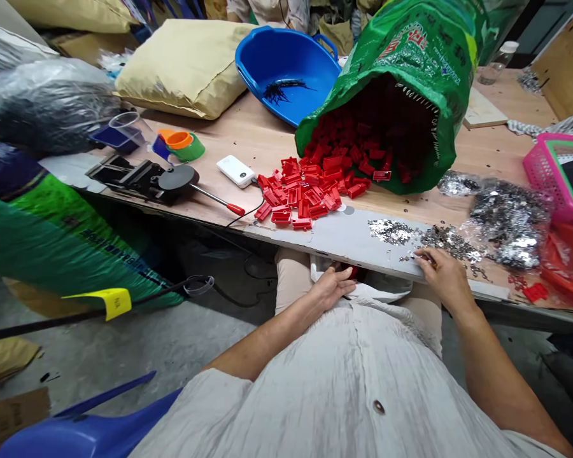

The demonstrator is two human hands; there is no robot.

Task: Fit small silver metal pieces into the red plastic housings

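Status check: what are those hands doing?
Right hand at small metal pieces on grey board. Left hand open at board edge. Red plastic parts heaped beyond, nothing blocking.

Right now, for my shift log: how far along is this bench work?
Done, seemingly: dark parts lie in the blue basin. In hand: the right hand works silver metal bits on a grey board. Left: red plastic pieces spilling from the green sack.

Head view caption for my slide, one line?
Right hand pinches small metal parts on a grey board, left hand at its edge; red plastic pieces spill from a green sack.
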